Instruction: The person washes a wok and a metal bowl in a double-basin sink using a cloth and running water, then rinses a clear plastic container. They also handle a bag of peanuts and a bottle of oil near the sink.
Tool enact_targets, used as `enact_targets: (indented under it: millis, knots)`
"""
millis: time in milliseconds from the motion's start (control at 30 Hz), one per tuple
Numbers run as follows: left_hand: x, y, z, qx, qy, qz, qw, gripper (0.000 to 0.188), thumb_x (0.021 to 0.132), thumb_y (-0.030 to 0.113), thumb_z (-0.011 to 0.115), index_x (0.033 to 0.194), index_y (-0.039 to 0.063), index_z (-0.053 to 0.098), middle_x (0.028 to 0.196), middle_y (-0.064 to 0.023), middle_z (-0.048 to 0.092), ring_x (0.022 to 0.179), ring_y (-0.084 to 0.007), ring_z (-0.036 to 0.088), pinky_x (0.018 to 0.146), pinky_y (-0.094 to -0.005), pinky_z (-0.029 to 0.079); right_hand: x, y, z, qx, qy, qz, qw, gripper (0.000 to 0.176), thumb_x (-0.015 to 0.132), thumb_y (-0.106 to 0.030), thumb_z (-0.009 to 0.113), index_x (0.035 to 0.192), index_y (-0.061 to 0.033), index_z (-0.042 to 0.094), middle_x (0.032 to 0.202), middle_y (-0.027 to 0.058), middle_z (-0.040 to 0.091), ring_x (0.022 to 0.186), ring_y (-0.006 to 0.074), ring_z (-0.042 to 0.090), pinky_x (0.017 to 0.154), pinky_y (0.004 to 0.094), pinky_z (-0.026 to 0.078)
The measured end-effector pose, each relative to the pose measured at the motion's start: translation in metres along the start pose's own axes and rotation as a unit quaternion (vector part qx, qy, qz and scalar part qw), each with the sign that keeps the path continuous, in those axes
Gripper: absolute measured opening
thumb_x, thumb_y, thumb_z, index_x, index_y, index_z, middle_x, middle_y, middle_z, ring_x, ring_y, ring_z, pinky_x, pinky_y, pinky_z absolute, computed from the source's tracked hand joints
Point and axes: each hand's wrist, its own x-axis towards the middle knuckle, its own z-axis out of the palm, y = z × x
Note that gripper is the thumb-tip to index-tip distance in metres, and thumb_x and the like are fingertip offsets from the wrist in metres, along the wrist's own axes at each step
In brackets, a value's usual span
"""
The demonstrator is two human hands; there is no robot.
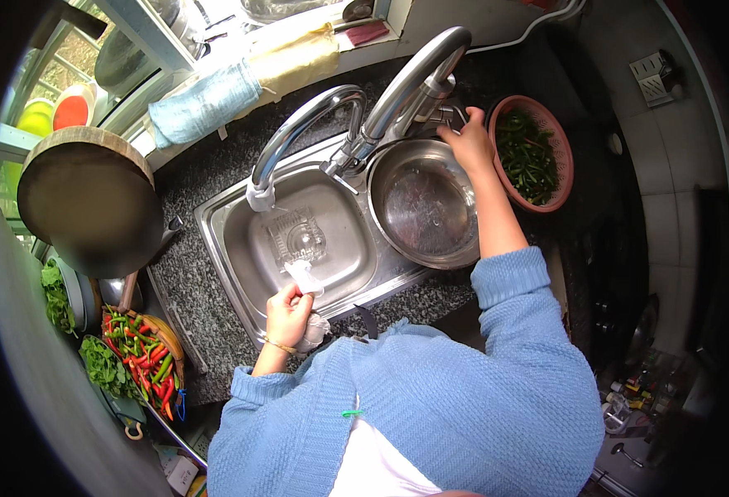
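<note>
A white cloth (305, 279) is bunched in my left hand (288, 317), over the front edge of the steel sink basin (339, 217). Beyond the basin's far side, my right hand (468, 144) reaches past the rim of a round metal pan (426, 202), with its fingers around a metal lever or handle at the base of the tall faucet; the exact contact is hard to tell. The pan sits on the sink's right side. A smaller curved chrome faucet (305, 118) has white material wrapped on its spout, above the basin. Next to my right hand stands a pink plastic basket (564, 149) of cut green peppers (526, 158).
A round wooden chopping board (91, 205) stands at the left. Below it are a basket of red and green chilies (153, 357) and leafy greens (106, 366). Blue (206, 105) and yellow (296, 59) cloths lie along the windowsill. A dark stove area lies at the right.
</note>
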Motion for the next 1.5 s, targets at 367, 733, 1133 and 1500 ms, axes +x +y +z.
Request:
enact_targets:
  millis: [367, 733, 1133, 1500]
  knots:
    - [-0.013, -0.005, -0.006, 0.050, 0.027, 0.014, 0.998, 0.015, 0.080, 0.011, 0.063, 0.090, 0.001, 0.068, 0.065, -0.0039, 0.061, 0.060, -0.0061, 0.052, 0.056, -0.0246, 0.043, 0.046, 0.021, 0.017, -0.269, -0.208, -0.137, 0.930, 0.058, 0.083, -0.020, 0.050, 0.140, -0.0182, 0.036, 0.094, 0.0186, 0.068, 0.087, 0.0390, 0.065, 0.075, 0.0487, 0.051]
    - [-0.013, -0.009, -0.006, 0.046, 0.033, 0.020, 0.998, 0.015, 0.081, 0.011, 0.063, 0.091, 0.002, 0.068, 0.069, -0.0070, 0.064, 0.062, -0.0087, 0.057, 0.058, -0.0263, 0.046, 0.075, 0.018, 0.005, -0.239, -0.321, -0.155, 0.903, 0.051, 0.081, -0.020, 0.054, 0.131, -0.0145, 0.043, 0.114, 0.0193, 0.062, 0.108, 0.0373, 0.057, 0.090, 0.0471, 0.047]
    - [-0.011, -0.007, -0.011, 0.066, 0.020, 0.019, 0.997, 0.016, 0.081, 0.014, 0.063, 0.092, 0.004, 0.069, 0.072, -0.0088, 0.067, 0.064, -0.0137, 0.063, 0.061, -0.0283, 0.048, 0.099, 0.033, 0.013, -0.099, -0.388, -0.159, 0.902, 0.053, 0.075, -0.008, 0.057, 0.127, -0.0010, 0.051, 0.121, 0.0217, 0.059, 0.117, 0.0330, 0.054, 0.098, 0.0355, 0.041]
    - [-0.012, -0.004, -0.017, 0.066, 0.027, 0.019, 0.997, 0.016, 0.080, 0.010, 0.062, 0.091, 0.000, 0.068, 0.073, -0.0052, 0.066, 0.067, -0.0065, 0.056, 0.062, -0.0250, 0.047, 0.040, -0.022, -0.031, -0.221, -0.084, -0.105, 0.966, 0.061, 0.082, -0.032, 0.065, 0.134, -0.0087, 0.042, 0.112, 0.0180, 0.063, 0.100, 0.0310, 0.061, 0.079, 0.0446, 0.049]
